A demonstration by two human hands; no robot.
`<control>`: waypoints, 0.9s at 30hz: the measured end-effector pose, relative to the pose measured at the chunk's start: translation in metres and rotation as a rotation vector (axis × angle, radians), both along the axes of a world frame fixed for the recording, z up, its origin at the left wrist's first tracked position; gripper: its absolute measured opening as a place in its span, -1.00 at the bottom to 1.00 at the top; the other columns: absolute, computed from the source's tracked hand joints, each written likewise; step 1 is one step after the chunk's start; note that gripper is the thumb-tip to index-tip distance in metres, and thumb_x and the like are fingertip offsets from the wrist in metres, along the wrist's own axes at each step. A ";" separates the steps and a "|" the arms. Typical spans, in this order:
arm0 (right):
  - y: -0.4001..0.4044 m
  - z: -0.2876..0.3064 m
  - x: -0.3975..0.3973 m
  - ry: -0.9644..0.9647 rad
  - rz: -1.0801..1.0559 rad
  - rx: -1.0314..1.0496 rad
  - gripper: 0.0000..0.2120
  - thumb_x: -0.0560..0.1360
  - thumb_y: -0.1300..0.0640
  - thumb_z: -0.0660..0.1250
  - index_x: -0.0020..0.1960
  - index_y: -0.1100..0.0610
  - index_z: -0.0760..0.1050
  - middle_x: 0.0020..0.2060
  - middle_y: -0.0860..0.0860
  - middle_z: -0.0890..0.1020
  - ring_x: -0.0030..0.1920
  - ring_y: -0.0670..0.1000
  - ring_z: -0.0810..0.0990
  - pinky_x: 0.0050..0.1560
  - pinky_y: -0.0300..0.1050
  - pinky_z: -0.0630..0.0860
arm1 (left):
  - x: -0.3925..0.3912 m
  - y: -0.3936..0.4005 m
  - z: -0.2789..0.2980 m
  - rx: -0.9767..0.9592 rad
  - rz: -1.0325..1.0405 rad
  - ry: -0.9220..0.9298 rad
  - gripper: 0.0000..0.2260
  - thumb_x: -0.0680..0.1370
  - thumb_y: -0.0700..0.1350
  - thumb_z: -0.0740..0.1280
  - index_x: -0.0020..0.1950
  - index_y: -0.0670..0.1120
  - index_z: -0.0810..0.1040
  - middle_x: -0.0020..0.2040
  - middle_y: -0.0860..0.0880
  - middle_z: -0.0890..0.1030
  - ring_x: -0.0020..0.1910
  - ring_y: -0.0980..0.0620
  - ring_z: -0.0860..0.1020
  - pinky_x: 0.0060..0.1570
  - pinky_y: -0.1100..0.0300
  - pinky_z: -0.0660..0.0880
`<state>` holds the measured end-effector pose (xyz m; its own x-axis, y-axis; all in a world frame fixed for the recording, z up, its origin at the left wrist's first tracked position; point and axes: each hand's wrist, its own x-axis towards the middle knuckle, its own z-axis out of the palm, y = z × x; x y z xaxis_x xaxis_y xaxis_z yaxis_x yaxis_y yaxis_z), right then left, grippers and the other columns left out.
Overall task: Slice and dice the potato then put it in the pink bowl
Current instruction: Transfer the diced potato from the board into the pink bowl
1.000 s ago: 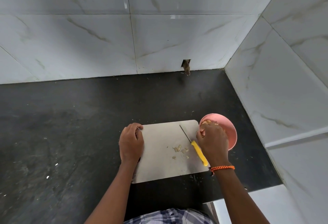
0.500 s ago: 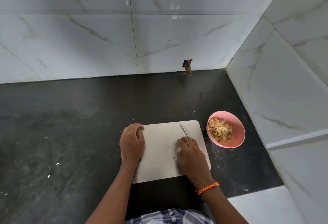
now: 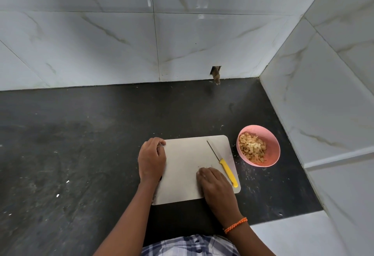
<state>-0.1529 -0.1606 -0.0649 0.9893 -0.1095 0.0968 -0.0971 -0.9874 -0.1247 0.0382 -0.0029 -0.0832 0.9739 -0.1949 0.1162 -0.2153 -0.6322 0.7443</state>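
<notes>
I am seeing the left hand (image 3: pixel 152 158) curling its fingers over the left edge of the cutting board (image 3: pixel 188 166) on the dark tabletop (image 3: pixel 81 144). The right hand (image 3: pixel 214 184) is resting fingers-down on the board; I cannot tell whether it is pinching anything. The yellow-handled knife (image 3: pixel 223 164) is lying just beside it. The diced potato (image 3: pixel 252 148) is sitting in the pink bowl (image 3: pixel 273 150), right of the board.

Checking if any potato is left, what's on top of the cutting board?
On the cutting board: a yellow-handled knife and both hands, left, right. Anything under the right hand is hidden.
</notes>
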 end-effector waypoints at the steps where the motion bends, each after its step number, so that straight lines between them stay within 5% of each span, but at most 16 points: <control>1: -0.004 0.001 0.000 -0.002 -0.023 -0.004 -0.71 0.52 0.23 0.47 0.25 0.14 0.63 0.22 0.06 0.62 0.22 0.11 0.59 0.26 -0.02 0.58 | 0.001 0.000 -0.001 0.002 0.003 -0.002 -0.77 0.63 -0.30 0.25 0.01 -0.03 0.64 -0.04 0.11 0.65 -0.02 0.10 0.52 -0.06 0.14 0.47; 6: -0.010 0.009 -0.012 0.064 -0.068 -0.018 -0.47 0.45 0.26 0.52 0.40 0.14 0.54 0.34 0.08 0.57 0.36 0.12 0.53 0.38 0.00 0.51 | 0.000 -0.001 0.000 -0.012 -0.002 0.002 -0.76 0.62 -0.31 0.25 0.00 -0.03 0.64 -0.05 0.10 0.64 -0.03 0.09 0.52 -0.07 0.12 0.47; 10: -0.008 0.012 -0.025 0.108 -0.117 0.007 -0.30 0.29 0.30 0.64 0.41 0.17 0.55 0.34 0.13 0.58 0.33 0.15 0.57 0.14 -0.05 0.63 | 0.000 -0.001 0.000 -0.001 -0.004 -0.003 -0.77 0.62 -0.30 0.25 0.00 -0.03 0.65 -0.05 0.09 0.65 -0.04 0.09 0.51 -0.07 0.13 0.48; 17: -0.012 0.007 -0.010 0.151 -0.095 0.006 -0.60 0.40 0.27 0.58 0.21 0.17 0.62 0.15 0.08 0.59 0.10 0.06 0.58 -0.05 -0.11 0.68 | 0.000 0.000 -0.001 -0.008 -0.001 0.016 -0.76 0.61 -0.29 0.24 -0.02 -0.01 0.63 -0.05 0.14 0.64 -0.03 0.09 0.50 -0.07 0.09 0.48; 27: -0.007 0.010 0.019 0.146 -0.205 0.090 -0.73 0.43 0.31 0.52 0.05 0.10 0.56 -0.01 0.05 0.56 -0.05 0.02 0.53 -0.17 -0.10 0.62 | -0.001 0.000 -0.002 -0.013 -0.007 0.004 -0.76 0.60 -0.31 0.24 -0.05 -0.02 0.63 -0.08 0.14 0.63 -0.05 0.10 0.50 -0.09 0.05 0.50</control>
<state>-0.1343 -0.1676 -0.0552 0.9482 -0.3111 -0.0644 -0.3177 -0.9307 -0.1813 0.0375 -0.0028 -0.0850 0.9729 -0.2003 0.1151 -0.2169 -0.6208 0.7534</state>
